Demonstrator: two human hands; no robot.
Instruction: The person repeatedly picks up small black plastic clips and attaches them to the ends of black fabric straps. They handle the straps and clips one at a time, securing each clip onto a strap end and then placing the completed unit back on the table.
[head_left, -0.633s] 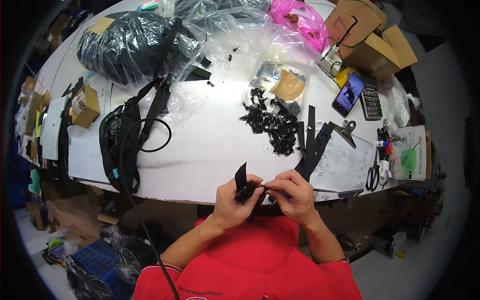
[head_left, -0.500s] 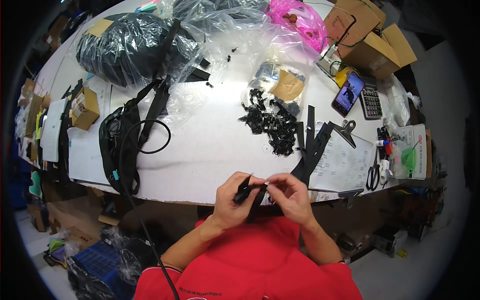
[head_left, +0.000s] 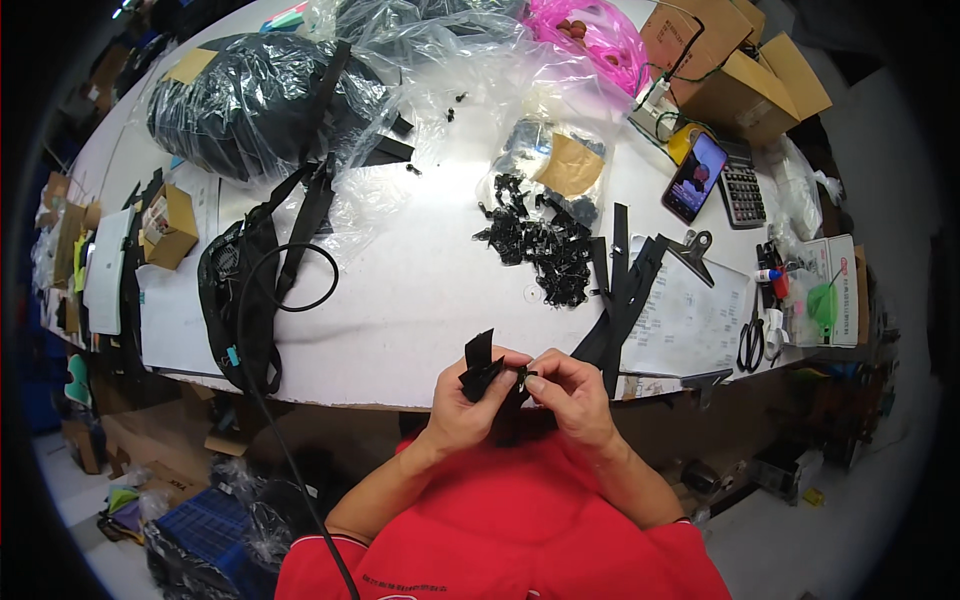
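Head view: a short black strap (head_left: 480, 366) is held just off the near edge of the white tabletop (head_left: 420, 300), in front of a red shirt (head_left: 520, 530). The left hand (head_left: 472, 408) is closed around the strap's lower part, thumb and fingers pinched on the folded webbing. The right hand (head_left: 568, 392) is curled, its fingertips pressed on a small black clip (head_left: 521, 374) at the strap's end; how much of the clip is gripped cannot be told. The strap's long axis is seen running roughly upright, tilted slightly left, its free end pointed up toward the tabletop's middle. For the fitting to be done well, the webbing is probably best kept flat and taut between both hands, with the clip fed squarely onto the end.

A heap of black clips (head_left: 545, 250) is seen near the middle of the tabletop, longer black straps (head_left: 625, 290) near the near edge, beside a clipboard with paper (head_left: 700, 310). A phone (head_left: 695, 176) and a calculator (head_left: 742, 184) are laid toward the right edge.
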